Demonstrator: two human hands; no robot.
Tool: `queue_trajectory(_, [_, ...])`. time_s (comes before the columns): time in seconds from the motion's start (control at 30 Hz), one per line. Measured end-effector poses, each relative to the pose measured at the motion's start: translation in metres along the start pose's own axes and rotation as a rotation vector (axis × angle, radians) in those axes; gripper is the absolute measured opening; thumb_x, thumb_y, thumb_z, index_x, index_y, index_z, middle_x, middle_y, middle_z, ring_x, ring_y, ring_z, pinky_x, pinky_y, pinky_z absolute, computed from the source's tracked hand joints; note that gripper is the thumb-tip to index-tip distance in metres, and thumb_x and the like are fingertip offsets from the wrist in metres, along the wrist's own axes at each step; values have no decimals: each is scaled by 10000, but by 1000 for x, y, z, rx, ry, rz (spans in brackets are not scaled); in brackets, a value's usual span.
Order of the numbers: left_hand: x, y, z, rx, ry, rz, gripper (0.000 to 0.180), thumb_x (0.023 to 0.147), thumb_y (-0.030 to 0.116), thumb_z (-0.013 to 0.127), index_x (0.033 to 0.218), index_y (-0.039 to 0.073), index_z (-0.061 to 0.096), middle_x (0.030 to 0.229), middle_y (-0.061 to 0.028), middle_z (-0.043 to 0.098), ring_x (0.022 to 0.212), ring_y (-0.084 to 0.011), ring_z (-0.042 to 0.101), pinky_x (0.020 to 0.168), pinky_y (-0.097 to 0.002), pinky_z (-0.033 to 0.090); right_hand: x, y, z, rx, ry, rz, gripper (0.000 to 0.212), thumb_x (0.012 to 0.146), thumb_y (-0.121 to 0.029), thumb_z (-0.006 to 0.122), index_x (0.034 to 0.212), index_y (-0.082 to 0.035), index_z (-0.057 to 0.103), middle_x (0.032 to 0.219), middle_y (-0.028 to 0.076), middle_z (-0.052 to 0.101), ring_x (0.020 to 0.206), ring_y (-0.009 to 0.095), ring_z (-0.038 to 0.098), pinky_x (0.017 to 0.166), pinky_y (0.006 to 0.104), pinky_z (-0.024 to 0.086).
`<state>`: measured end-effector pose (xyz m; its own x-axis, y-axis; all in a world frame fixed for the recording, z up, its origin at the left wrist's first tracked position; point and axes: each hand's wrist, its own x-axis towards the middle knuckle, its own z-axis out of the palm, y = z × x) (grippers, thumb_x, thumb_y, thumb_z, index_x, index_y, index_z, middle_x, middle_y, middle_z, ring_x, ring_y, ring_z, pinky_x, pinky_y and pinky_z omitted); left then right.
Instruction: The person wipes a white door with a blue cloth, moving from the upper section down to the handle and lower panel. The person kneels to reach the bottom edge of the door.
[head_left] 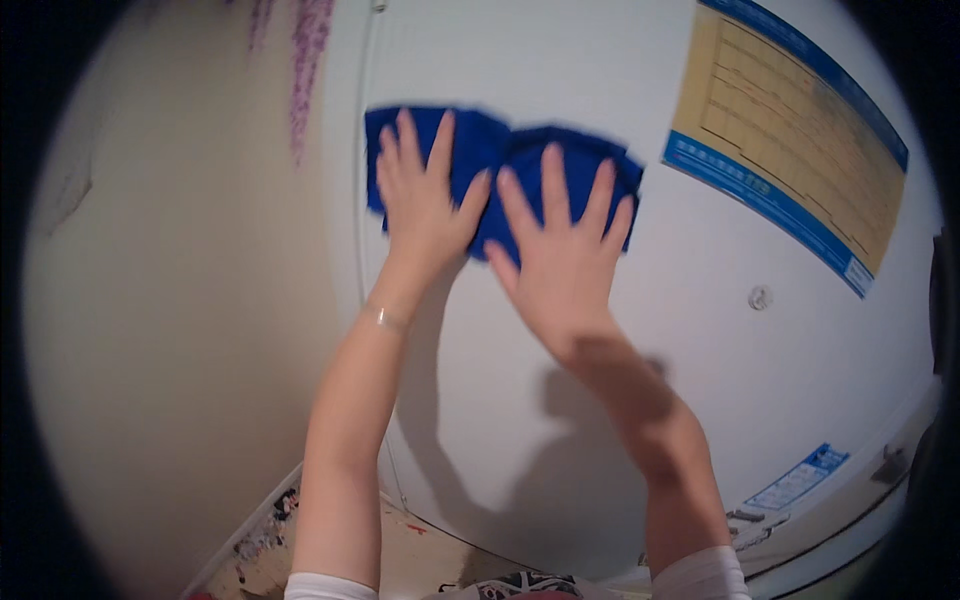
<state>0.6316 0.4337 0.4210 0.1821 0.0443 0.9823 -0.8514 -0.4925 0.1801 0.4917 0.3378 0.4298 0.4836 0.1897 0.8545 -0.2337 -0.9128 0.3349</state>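
Observation:
A blue cloth (478, 140) is spread against a white door (560, 75), its edges slightly rumpled. I cannot tell whether it is one piece or two lying side by side. My left hand (425, 208) presses flat on the cloth's left half, fingers spread, a thin band around the wrist. On the right half lies my right hand (568, 265), also open with spread fingers, its palm lower than the cloth's bottom edge. Both arms reach up from below, and neither hand grips the cloth.
A tan and blue poster (800, 115) hangs on the door at upper right, with a round metal lock (760, 297) below it. A blue and white sticker (800, 478) sits lower. A pale wall (180, 320) adjoins on the left, bearing purple hanging flowers (308, 70).

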Motion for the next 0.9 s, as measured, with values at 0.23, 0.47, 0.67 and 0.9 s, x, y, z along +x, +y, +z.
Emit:
queue_trajectory(0.23, [-83,46,-8,-7,-175,-21,813,777,403,616,1425,33,294,1479,-313,108,1353,-504,102,1062,-595,98,-74,35,-22,61,-2,-53,730,672,-448,742,1291,-123,532,1446,218,307,1252,554,272,910,703,265])
queue_trajectory(0.47, [7,79,11,35,34,100,752,798,341,595,1428,58,298,1483,-255,196,1356,-468,162,1068,-564,148,-30,59,-48,-134,9,59,750,785,-485,638,1375,-85,405,1466,169,283,1320,447,247,1049,544,243])
queue_trajectory(0.67, [-23,136,4,14,-54,190,743,782,448,615,1372,49,404,1443,-272,266,1280,-481,259,1024,-552,211,-55,93,-82,-177,-5,112,772,793,-536,593,1335,-8,439,1437,203,322,1309,427,289,1067,534,208])
queue_trajectory(0.9, [-27,216,7,-156,-53,364,650,762,424,639,1294,71,513,1372,-211,408,1199,-418,373,977,-499,290,-97,152,-134,-253,165,128,781,720,-504,681,1185,103,524,1292,277,466,1162,460,451,985,571,310])
